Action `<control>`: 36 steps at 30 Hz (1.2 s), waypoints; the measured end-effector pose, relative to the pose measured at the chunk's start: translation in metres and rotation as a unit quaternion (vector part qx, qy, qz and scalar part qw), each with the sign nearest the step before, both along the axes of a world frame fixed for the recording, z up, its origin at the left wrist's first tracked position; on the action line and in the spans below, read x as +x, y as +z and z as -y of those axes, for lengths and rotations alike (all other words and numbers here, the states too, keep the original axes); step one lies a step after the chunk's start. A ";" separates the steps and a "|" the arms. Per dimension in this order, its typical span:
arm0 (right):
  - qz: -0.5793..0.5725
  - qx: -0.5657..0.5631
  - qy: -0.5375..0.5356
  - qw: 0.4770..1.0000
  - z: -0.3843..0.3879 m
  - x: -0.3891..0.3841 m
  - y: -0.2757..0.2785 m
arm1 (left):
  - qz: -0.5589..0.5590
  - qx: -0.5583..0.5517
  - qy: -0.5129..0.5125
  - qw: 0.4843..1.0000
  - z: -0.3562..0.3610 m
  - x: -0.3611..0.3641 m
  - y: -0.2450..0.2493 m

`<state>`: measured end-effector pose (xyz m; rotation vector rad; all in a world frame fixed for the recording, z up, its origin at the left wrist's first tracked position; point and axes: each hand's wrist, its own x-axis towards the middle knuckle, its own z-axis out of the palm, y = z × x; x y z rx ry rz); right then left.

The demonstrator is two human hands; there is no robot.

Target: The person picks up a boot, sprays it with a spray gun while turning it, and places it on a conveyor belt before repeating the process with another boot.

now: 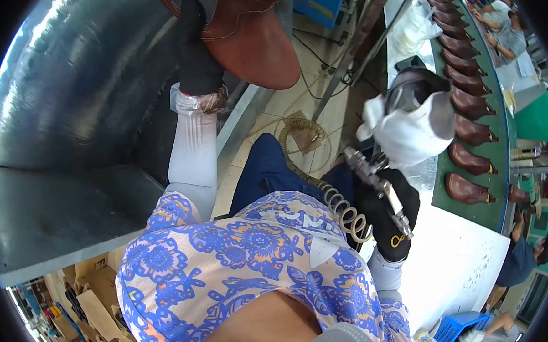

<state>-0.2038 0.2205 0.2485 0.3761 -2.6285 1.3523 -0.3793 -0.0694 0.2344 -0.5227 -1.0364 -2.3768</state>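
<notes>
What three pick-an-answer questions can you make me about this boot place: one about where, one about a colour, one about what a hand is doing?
1. Where does the row of boots stand?
A. on the green belt
B. on the floor
C. on a chair

2. What colour is the boot held up high?
A. white
B. brown
C. green

3. What is the right hand doing?
A. hanging open
B. lying flat on a table
C. gripping a spray gun

Answers:
1 A: the boots line up along the green belt.
2 B: the boot in the left hand is plainly brown.
3 C: the fingers are closed round the spray gun's handle.
</notes>
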 end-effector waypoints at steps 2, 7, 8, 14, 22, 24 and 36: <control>0.084 -0.126 -0.066 0.986 -0.004 0.000 -0.004 | 0.004 -0.028 -0.011 1.000 -0.011 0.003 0.003; 0.057 -0.116 0.023 0.991 -0.021 0.006 -0.010 | 0.010 -0.016 -0.098 0.995 -0.028 -0.007 0.003; 0.058 -0.119 0.013 0.991 -0.020 0.006 -0.009 | 0.020 -0.012 -0.110 0.994 -0.032 -0.009 0.004; 0.058 -0.151 -0.072 0.984 -0.033 -0.003 -0.015 | 0.044 0.010 -0.118 0.992 -0.058 -0.040 -0.010; 0.043 -0.373 -0.337 0.863 -0.107 -0.077 -0.080 | 0.145 0.201 -0.337 0.908 -0.098 -0.063 -0.088; 0.055 -0.414 -0.369 0.830 -0.139 -0.098 -0.118 | 0.183 0.198 -0.336 0.902 -0.123 -0.067 -0.106; 0.042 -0.509 -0.391 0.766 -0.175 -0.137 -0.223 | 0.347 0.140 -0.437 0.818 -0.228 -0.034 -0.169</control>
